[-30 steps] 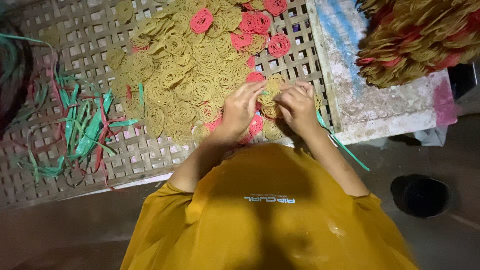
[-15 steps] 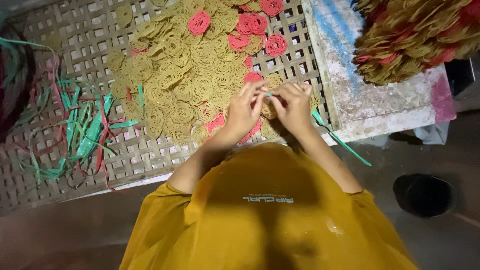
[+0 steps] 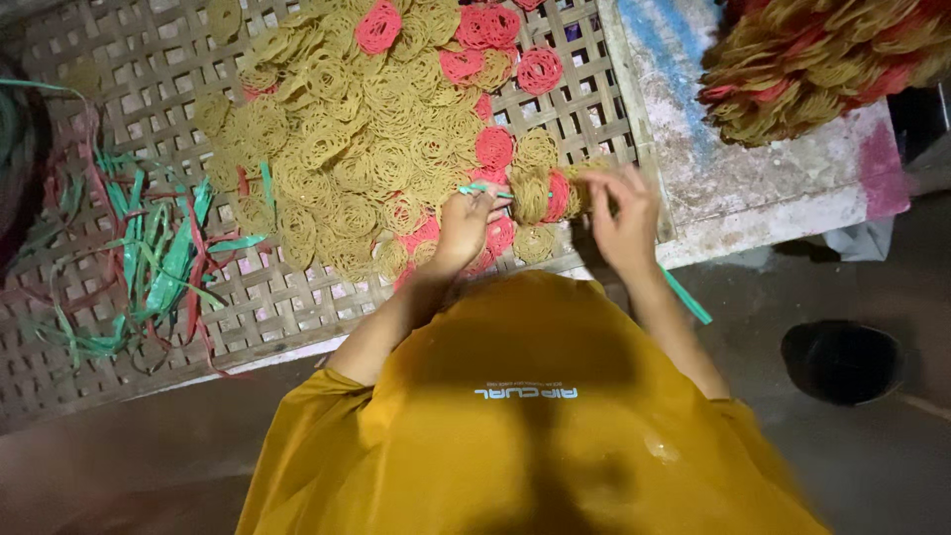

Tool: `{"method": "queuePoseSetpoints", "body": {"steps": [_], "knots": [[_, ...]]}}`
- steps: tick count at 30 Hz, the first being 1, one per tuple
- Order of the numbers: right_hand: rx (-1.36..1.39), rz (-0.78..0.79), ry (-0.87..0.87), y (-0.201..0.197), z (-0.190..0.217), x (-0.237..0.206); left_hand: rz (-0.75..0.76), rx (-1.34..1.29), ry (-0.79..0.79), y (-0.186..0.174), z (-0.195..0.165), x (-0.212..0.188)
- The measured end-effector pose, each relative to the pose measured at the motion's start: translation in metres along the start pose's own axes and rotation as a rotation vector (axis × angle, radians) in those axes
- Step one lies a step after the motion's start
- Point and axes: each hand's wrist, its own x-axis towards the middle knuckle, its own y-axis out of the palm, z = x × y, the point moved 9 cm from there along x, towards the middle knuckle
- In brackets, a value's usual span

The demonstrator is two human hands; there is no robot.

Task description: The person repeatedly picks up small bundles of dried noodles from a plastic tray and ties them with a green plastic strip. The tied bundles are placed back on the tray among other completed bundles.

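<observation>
A small stack of coiled noodle discs [image 3: 543, 194], yellow with one red disc in it, lies on its side between the two hands, its long axis running left to right across the woven bamboo tray [image 3: 297, 297]. A green plastic strip [image 3: 485, 188] crosses its left end.

The left hand [image 3: 466, 223] has its fingers [image 3: 483, 203] pinched together on the green strip, just left of the stack. The right hand [image 3: 624, 218] is at the stack's right end; its fingers [image 3: 609, 183] are blurred, partly spread, touching or just beside the stack, and I cannot tell whether they grip it.

Beyond the fingers spreads a heap of loose yellow discs [image 3: 367, 129] with red discs [image 3: 490, 30] scattered through it. Far left of the left hand lies a tangle of green and red strips [image 3: 149, 258]. Right of the right hand is a pale stained bench [image 3: 753, 188] carrying a pile of bundled discs [image 3: 822, 59]. Another green strip [image 3: 686, 295] hangs below the right wrist, and a dark round object [image 3: 840, 359] sits on the floor.
</observation>
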Motion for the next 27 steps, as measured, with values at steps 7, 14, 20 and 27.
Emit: {"method": "queuePoseSetpoints", "body": {"steps": [7, 14, 20, 27], "knots": [[-0.142, 0.093, -0.096, 0.033, -0.008, -0.032, -0.007, -0.072, -0.073, 0.015, 0.009, 0.025], [-0.135, 0.097, -0.116, 0.026, -0.01, -0.035, -0.001, -0.1, -0.046, 0.028, 0.017, 0.025], [-0.097, 0.028, -0.137, 0.013, -0.016, -0.036, -0.018, -0.07, -0.052, 0.032, 0.012, 0.02], [-0.134, 0.017, -0.17, 0.011, -0.015, -0.04, -0.019, -0.059, -0.071, 0.036, 0.011, 0.018]]}}
